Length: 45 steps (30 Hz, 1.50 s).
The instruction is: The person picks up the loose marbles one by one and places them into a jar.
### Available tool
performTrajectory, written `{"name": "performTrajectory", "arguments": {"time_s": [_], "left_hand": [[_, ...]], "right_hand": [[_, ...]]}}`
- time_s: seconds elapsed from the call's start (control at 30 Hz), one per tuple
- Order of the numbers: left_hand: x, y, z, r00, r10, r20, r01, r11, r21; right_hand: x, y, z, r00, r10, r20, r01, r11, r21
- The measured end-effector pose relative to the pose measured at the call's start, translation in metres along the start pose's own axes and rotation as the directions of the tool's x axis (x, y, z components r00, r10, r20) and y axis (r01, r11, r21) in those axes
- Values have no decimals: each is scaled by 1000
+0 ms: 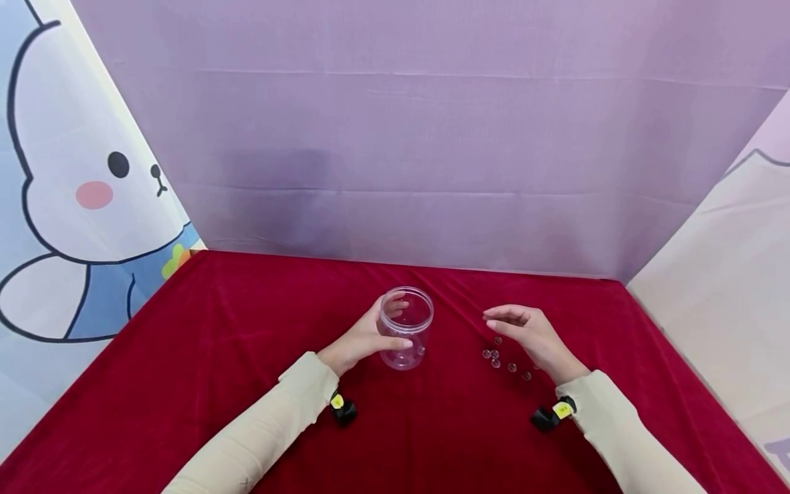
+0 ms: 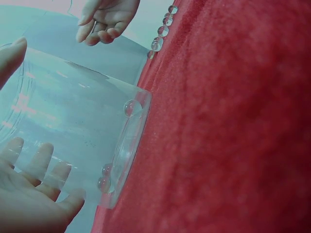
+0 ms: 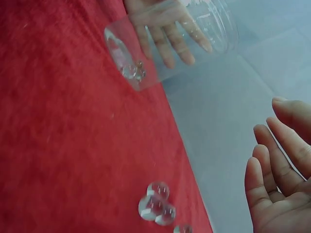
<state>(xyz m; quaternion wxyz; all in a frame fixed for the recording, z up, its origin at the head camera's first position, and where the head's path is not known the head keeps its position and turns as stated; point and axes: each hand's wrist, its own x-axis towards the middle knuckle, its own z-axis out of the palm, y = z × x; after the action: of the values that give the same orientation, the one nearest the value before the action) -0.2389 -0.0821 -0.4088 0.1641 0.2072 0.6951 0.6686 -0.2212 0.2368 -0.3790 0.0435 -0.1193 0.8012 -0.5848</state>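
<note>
A clear plastic jar (image 1: 405,353) without a lid stands upright on the red cloth, its mouth upward. My left hand (image 1: 364,336) grips it from the left side, thumb in front and fingers behind. A few clear glass marbles (image 2: 132,108) lie at the jar's bottom, seen through the wall in both wrist views. To the right, several more marbles (image 1: 496,355) sit loose on the cloth, some of them touching. Just above these, my right hand (image 1: 531,336) hovers with loosely bent fingers (image 3: 265,182), and no thing shows between thumb and fingers.
Red velvet cloth (image 1: 247,363) covers the table. A lilac fabric wall (image 1: 432,137) rises along its back edge. At the left hangs a cartoon-print cloth (image 1: 80,158), and at the right a pale cloth (image 1: 728,274). Black straps with yellow tags circle both wrists.
</note>
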Motion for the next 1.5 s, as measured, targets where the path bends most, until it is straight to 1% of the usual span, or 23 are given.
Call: {"name": "performTrajectory", "arguments": {"time_s": [0.3,0.53,0.77,0.87,1.07,1.23,1.4,1.5], "left_hand": [[-1,0,0,1000,12,-7,-12,1000,-1],[-1,0,-1,1000,11,1,-11,1000,-8],[0,0,0,1000,-9,1,9,1000,-1],[0,-1,0,1000,-14,2,14,1000,-1],[0,1,-1,1000,-4,0,4,1000,-3],[0,3,-1,1000,4,-1,-4,1000,-1],[0,1,-1,1000,-2,-1,2,1000,-4],[0,1,-1,1000,-5,-1,5,1000,0]], "right_hand": [[-13,10,-17,1000,9,-13,-10,999,-46],[-22,19,-30,1000,22,-15,-22,999,-25],[-28,30,-41,999,44,12,-44,998,-35],[-30,34,-45,999,44,24,-43,998,-41],[-34,40,-55,998,15,67,-14,1000,-27],[-34,46,-62,996,20,86,-18,999,-28],[-36,50,-67,991,3,132,2,999,-39],[-39,51,-71,990,16,139,-9,999,-47]]}}
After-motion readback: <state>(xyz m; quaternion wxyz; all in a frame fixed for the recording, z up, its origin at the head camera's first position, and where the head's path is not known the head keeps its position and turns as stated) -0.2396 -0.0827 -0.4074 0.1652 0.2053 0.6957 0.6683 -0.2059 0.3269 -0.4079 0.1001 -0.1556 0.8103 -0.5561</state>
